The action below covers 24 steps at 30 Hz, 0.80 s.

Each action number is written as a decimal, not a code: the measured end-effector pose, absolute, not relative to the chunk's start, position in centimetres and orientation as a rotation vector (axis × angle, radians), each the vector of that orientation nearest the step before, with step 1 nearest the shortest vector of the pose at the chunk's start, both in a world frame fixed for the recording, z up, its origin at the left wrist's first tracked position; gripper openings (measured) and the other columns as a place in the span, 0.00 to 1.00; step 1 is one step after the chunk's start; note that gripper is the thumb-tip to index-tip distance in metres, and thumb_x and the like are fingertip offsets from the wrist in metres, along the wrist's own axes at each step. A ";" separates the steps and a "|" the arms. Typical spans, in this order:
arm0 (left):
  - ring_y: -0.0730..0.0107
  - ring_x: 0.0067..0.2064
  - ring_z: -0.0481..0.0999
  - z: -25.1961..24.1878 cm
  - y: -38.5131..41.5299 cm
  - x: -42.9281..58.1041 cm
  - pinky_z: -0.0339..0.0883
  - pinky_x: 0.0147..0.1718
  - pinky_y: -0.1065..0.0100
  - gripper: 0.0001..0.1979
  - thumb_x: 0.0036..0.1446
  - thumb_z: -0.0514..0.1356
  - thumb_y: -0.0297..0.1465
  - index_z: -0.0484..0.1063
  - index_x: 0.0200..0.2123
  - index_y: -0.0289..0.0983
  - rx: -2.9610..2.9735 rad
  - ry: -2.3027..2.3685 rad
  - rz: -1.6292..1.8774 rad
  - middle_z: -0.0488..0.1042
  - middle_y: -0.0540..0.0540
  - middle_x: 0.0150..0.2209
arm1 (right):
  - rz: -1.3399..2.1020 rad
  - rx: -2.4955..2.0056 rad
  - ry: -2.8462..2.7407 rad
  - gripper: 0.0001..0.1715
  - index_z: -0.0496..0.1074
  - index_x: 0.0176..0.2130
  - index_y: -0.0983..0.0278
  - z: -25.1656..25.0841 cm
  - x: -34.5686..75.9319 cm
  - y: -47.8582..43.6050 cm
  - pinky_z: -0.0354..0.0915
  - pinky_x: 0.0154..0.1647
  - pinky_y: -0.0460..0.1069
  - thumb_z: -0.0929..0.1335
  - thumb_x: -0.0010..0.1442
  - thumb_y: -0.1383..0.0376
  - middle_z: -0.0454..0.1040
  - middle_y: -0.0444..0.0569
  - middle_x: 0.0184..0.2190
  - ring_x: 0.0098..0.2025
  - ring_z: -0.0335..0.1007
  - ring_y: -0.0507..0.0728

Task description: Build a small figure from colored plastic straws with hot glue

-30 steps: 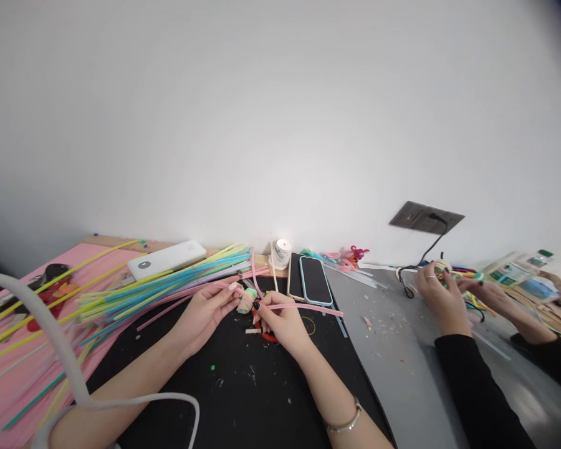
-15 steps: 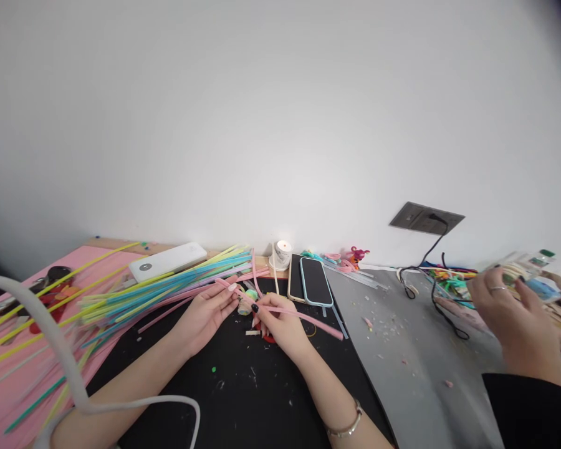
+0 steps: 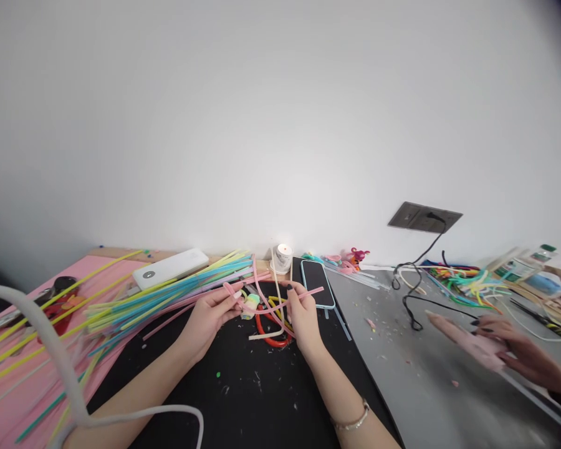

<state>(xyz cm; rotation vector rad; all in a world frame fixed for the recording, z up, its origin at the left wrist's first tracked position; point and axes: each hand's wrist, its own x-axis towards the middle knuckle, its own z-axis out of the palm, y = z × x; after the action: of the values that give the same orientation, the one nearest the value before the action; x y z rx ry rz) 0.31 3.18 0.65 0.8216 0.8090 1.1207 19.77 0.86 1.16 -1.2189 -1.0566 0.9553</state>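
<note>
My left hand [image 3: 210, 315] pinches one end of a pink pipe cleaner [image 3: 270, 310], where the strand forms a small loop. My right hand [image 3: 303, 315] grips the same pipe cleaner further along, and its free end sticks out to the right past the fingers. Close to my left fingertips is a small pale green and yellow piece [image 3: 250, 304]; whether it is attached to the pink strand I cannot tell. Below the strand lies a tool with red and yellow handles [image 3: 272, 340] on the black mat [image 3: 206, 405]. A cream strand [image 3: 277, 299] bends down in front of it.
Many coloured pipe cleaners [image 3: 168, 302] and a white power bank [image 3: 171, 268] lie to the left. At the back stand a candle [image 3: 284, 251] and a phone [image 3: 318, 284]. A co-worker's hand [image 3: 526, 349] holds a pink glue gun [image 3: 477, 346] at right. A white cable [image 3: 51, 349] crosses the left foreground.
My right hand has moved right and up along the pink pipe cleaner, widening the gap between my hands. The red-handled tool shows more. The co-worker's hand has lowered and now holds a glue gun.
</note>
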 end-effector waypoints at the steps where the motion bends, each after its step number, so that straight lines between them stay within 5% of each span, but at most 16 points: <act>1: 0.73 0.33 0.71 0.5 3.3 0.2 0.71 0.37 0.72 0.13 0.44 0.71 0.36 0.81 0.33 0.34 0.818 0.802 1.136 0.75 0.48 0.30 | 0.973 -1.206 -1.074 0.20 0.70 0.41 0.67 1.1 19.6 0.8 0.41 0.16 0.44 0.63 0.60 0.53 0.51 0.32 0.11 0.14 0.43 0.46; 17: 0.73 0.32 0.70 0.5 4.1 -0.2 0.71 0.39 0.69 0.18 0.39 0.73 0.37 0.80 0.33 0.33 0.716 0.848 1.260 0.76 0.47 0.31 | 1.100 -1.136 -1.233 0.15 0.69 0.38 0.66 1.1 18.6 0.6 0.43 0.15 0.42 0.66 0.58 0.56 0.61 0.35 0.12 0.14 0.47 0.46; 24: 0.74 0.30 0.72 1.1 4.2 -0.6 0.71 0.34 0.72 0.14 0.41 0.72 0.36 0.76 0.29 0.35 0.711 0.874 1.309 0.75 0.49 0.27 | 1.225 -1.119 -1.067 0.18 0.64 0.24 0.64 2.5 19.7 0.3 0.49 0.17 0.42 0.70 0.53 0.56 0.71 0.43 0.20 0.15 0.56 0.45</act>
<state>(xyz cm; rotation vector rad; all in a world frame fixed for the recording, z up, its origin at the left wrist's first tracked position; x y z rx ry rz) -0.56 4.22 1.10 0.7112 0.8742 1.3085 19.75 0.34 2.55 -1.1191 -1.0668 1.2245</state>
